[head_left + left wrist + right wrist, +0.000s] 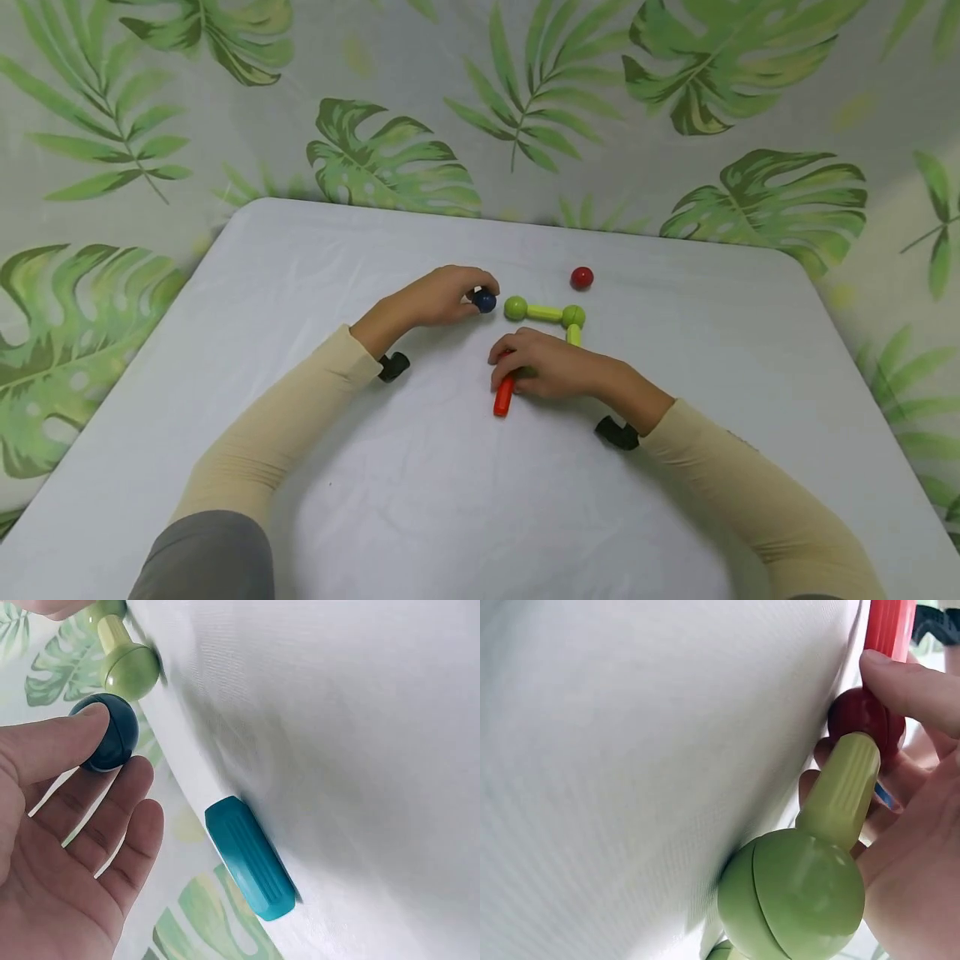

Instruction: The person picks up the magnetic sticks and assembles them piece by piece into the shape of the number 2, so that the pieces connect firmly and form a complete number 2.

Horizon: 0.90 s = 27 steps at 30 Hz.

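Between thumb and fingertips, my left hand (450,296) pinches a dark blue ball (112,735), held just left of a green ball (515,308). My right hand (551,365) grips a dark red ball (859,716) where a red rod (504,396) joins it, thumb across the joint. From that red ball a yellow-green rod (840,784) runs to another green ball (795,896). Farther back, a yellow-green rod (545,313) links the left green ball to a second one (573,317), and a short rod (573,335) leads from there toward my right hand, which hides its far end.
A loose red ball (581,278) lies behind the green pieces. A teal rod (251,859) rests on the white tabletop below my left hand, hidden from the head view. Dark wrist-camera mounts (393,367) stick out under both wrists. Leaf-patterned cloth (390,158) surrounds the table.
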Available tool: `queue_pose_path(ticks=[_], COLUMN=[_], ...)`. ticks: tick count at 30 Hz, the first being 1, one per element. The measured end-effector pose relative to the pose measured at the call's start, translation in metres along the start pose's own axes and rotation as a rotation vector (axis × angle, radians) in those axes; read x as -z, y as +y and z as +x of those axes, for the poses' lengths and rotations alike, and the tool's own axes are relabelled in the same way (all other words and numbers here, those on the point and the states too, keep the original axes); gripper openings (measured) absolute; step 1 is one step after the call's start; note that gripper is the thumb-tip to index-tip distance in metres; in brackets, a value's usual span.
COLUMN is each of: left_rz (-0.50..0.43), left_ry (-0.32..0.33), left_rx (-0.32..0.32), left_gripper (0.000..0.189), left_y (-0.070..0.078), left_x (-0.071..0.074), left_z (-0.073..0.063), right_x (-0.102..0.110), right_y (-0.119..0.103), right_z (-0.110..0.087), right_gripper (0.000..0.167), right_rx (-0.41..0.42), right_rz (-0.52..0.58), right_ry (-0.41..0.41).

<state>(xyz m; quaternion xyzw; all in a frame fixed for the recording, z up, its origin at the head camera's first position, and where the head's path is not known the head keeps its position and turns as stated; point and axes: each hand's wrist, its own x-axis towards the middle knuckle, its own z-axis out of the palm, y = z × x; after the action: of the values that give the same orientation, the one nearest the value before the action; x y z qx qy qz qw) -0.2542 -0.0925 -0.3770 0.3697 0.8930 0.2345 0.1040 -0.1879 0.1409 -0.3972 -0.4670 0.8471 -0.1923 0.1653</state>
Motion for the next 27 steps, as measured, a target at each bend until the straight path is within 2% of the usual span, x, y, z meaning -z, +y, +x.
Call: queue_pose_path(ticks=[3, 15, 23, 27], left_rz=[-0.022, -0.089, -0.117, -0.093], left_ry=[0.007, 0.053, 0.067, 0.056], left_rx=[-0.002, -0.012, -0.037, -0.005], left_gripper=[0.032, 0.038, 0.035, 0.035], left_y=[0.001, 0.002, -0.002, -0.002], left_x=[0.000, -0.009, -0.014, -0.015], left_z=[-0.009, -0.040, -0.054, -0.060], right_x=[0.002, 0.003, 0.004, 0.005], right_y=[0.000, 0.004, 0.007, 0.007], right_z=[0.000, -0.001, -0.001, 0.000], right_gripper=[0.029, 0.031, 0.031, 0.030], right_rx=[-0.030, -0.018, -0.020, -0.020], right_rz=[0.045, 0.131, 0.146, 0.171], right_ry=[-0.014, -0.028, -0.038, -0.045])
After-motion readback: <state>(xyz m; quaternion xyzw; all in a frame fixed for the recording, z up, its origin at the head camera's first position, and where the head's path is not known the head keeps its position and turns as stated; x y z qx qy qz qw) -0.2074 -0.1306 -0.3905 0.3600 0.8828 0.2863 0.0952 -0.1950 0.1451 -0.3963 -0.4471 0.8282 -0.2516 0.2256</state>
